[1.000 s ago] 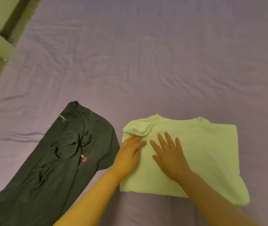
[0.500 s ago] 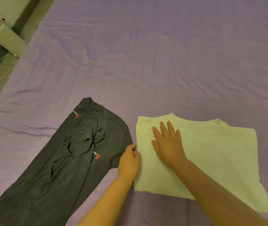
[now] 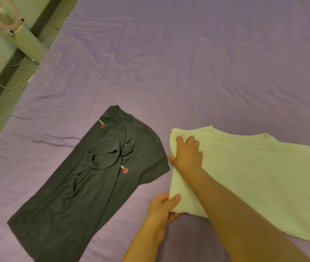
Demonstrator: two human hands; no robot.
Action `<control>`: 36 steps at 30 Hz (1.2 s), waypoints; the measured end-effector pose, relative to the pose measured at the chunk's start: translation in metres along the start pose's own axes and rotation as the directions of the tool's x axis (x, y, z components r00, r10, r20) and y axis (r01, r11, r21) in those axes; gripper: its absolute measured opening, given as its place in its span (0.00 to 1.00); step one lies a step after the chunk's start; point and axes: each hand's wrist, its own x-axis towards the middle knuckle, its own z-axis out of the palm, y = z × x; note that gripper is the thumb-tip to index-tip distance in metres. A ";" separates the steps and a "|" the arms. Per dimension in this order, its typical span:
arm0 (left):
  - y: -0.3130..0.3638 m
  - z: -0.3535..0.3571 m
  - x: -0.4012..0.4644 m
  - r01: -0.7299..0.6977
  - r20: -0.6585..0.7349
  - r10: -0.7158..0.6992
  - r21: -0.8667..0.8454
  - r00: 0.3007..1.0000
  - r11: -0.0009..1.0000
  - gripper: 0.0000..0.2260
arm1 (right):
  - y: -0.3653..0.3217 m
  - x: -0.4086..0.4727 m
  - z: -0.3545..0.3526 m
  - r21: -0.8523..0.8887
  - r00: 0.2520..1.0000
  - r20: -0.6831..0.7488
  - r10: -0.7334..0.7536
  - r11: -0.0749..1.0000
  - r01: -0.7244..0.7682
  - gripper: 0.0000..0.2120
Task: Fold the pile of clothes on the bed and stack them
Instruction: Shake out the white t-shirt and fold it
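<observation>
A pale yellow-green cotton t-shirt (image 3: 244,173) lies partly folded on the purple bedsheet (image 3: 188,63) at about 4 o'clock; the left hand (image 3: 162,208) pinches its near left corner between thumb and fingers; the right hand (image 3: 187,155) grips its left edge near the collar end, fingers curled over the cloth; a dark grey t-shirt with small red logos (image 3: 93,182) lies spread flat at 8 o'clock, just beside the pale one; a pink fan (image 3: 1,13) stands at 10 o'clock.

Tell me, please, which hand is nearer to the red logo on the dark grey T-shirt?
Right. The right hand grips the pale yellow T-shirt's left edge, level with the red logo; the left hand pinches its near-left corner, lower down.
</observation>
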 end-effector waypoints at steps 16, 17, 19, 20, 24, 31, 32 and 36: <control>-0.039 0.150 -0.030 -0.150 0.488 0.031 0.206 0.872 0.967 0.13 | 0.219 -0.059 -0.092 0.881 0.953 0.136 0.272 0.406 -0.242 0.17; -0.046 0.164 -0.028 -0.147 0.498 0.015 0.227 0.867 0.963 0.13 | 0.236 -0.062 -0.091 0.888 0.943 0.130 0.308 0.386 -0.249 0.19; -0.059 0.189 -0.026 -0.145 0.522 -0.011 0.257 0.853 0.956 0.13 | 0.266 -0.068 -0.087 0.888 0.924 0.110 0.366 0.381 -0.256 0.21; -0.066 0.200 -0.024 -0.144 0.536 -0.023 0.268 0.844 0.953 0.13 | 0.279 -0.071 -0.084 0.888 0.918 0.098 0.385 0.383 -0.256 0.23; -0.090 0.236 -0.017 -0.163 0.533 -0.039 0.327 0.845 0.931 0.15 | 0.317 -0.076 -0.068 0.920 0.921 0.072 0.383 0.331 -0.210 0.24; -0.096 0.245 -0.005 -0.301 0.384 0.124 0.446 0.915 0.843 0.12 | 0.331 -0.083 -0.029 0.786 0.890 0.109 0.443 0.509 -0.350 0.32; -0.093 0.239 -0.001 -0.400 0.294 0.281 0.529 0.914 0.748 0.11 | 0.327 -0.086 -0.025 0.799 0.879 0.110 0.464 0.485 -0.356 0.34; -0.066 0.216 0.021 -0.402 0.098 0.579 0.811 0.810 0.426 0.24 | 0.312 -0.090 -0.013 0.790 0.843 0.092 0.531 0.477 -0.386 0.32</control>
